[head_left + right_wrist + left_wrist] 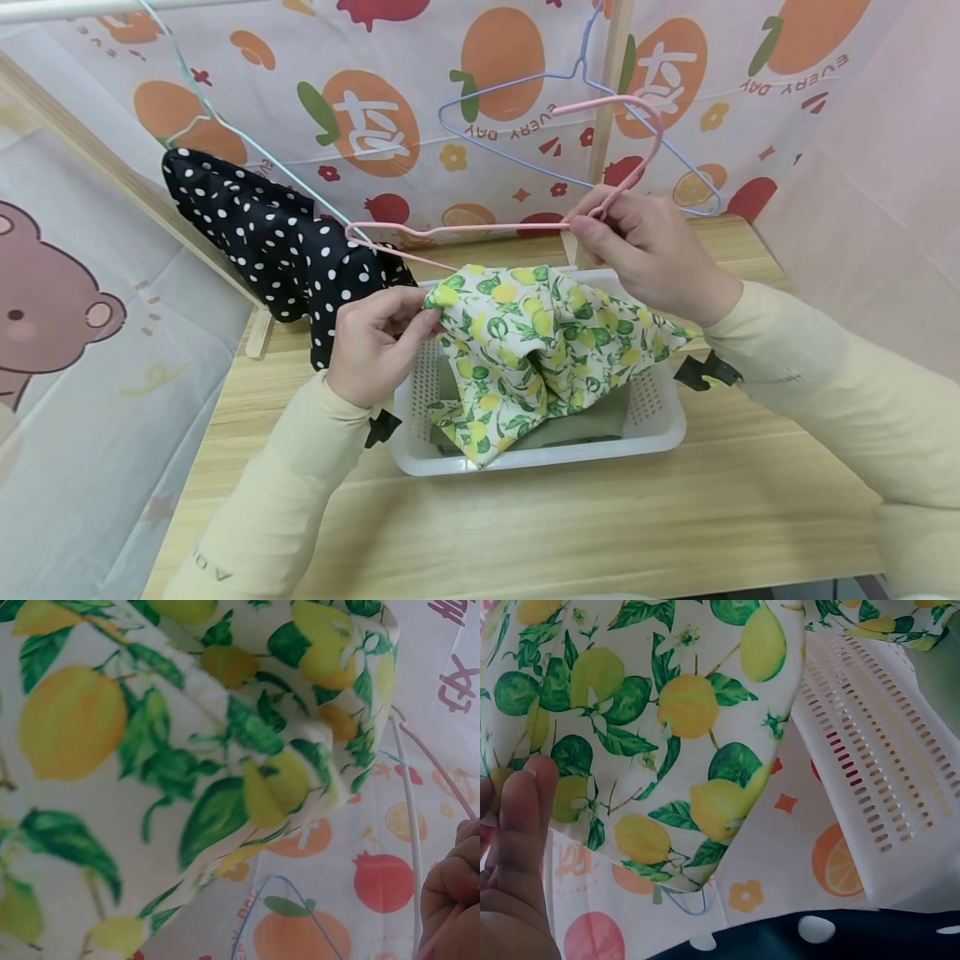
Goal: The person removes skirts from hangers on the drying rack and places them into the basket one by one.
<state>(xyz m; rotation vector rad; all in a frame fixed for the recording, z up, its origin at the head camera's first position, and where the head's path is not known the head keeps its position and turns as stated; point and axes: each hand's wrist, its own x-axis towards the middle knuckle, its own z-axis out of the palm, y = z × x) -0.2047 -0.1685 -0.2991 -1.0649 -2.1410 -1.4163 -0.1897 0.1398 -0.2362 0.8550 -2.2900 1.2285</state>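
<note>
My right hand (pixel 660 254) grips a pink hanger (pixel 495 227) at the base of its hook, the hook curving up above the fingers. Below, my left hand (pixel 375 346) pinches the upper left edge of a white cloth (pixel 517 321) printed with lemons and green leaves. The hanger's left end reaches beside that hand, and one lower arm runs down behind the cloth's top edge. The cloth hangs over a white plastic basket (pixel 667 429), where olive green fabric (pixel 581 429) lies. In the left wrist view, the left fingers (pixel 529 817) touch the lemon cloth's edge.
On the left, a black polka-dot garment (pixel 273 229) hangs on a turquoise hanger (pixel 288 167). A blue hanger (pixel 510 82) hangs behind my right hand. A white rail (pixel 67 10) crosses the upper left, and wooden posts (pixel 611 92) stand around the wooden table (pixel 600 525).
</note>
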